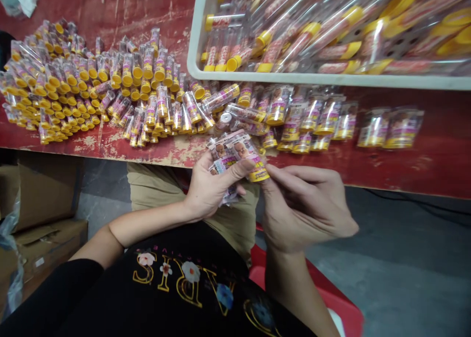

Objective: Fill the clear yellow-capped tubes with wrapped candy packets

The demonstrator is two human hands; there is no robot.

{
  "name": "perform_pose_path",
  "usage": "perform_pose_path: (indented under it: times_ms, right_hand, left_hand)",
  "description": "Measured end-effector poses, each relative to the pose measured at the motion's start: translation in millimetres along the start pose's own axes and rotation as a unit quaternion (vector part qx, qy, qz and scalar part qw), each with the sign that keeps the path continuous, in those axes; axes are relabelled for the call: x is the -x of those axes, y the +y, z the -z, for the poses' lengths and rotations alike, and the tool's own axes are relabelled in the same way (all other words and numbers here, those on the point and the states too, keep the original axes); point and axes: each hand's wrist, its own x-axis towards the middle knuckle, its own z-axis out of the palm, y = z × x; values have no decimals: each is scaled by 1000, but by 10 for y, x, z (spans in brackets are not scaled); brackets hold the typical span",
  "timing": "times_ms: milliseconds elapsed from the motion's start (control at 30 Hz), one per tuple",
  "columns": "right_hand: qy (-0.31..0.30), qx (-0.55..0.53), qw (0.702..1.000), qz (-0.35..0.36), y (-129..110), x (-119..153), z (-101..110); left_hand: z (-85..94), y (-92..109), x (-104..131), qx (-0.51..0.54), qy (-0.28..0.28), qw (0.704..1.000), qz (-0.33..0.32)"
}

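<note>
In front of my lap, near the table's edge, my left hand (209, 185) is closed around a small bunch of printed plastic wrappers (221, 153) with a bear picture on them. Under its thumb lies a yellow-ended tube pack (246, 153) with a purple and white label. The fingertips of my right hand (305, 204) pinch the yellow end of this pack. Whether a tube fills the pack is hard to tell. Just beyond the hands, several finished-looking tube packs (281, 106) with yellow ends stand and lie on the table.
The red worn table (121, 148) carries a large heap of similar yellow-capped packs (66, 87) at the left. At the back right is a white tray (312, 79) of clear tubes with yellow caps. Cardboard boxes (47, 190) stand on the floor; a red stool (331, 293) is beneath me.
</note>
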Motion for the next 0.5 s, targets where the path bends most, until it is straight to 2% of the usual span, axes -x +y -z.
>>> perform_pose_path:
  times_ms: [133, 233, 300, 367, 500]
  right_hand:
    - [20, -35, 999, -29, 108, -64, -83]
    - [64, -21, 996, -55, 294, -232, -204]
    - [92, -1, 995, -34, 441, -390, -275]
    - [63, 12, 998, -2, 569, -566, -300]
    - [-74, 47, 996, 28, 718, -1031, -243]
  left_hand:
    - [11, -3, -97, 17, -3, 1000, -7]
    - [19, 49, -186, 40, 26, 999, 26]
    - [30, 104, -218, 45, 46, 997, 53]
    - [50, 164, -220, 48, 59, 995, 62]
    - [104, 253, -182, 57, 63, 994, 65]
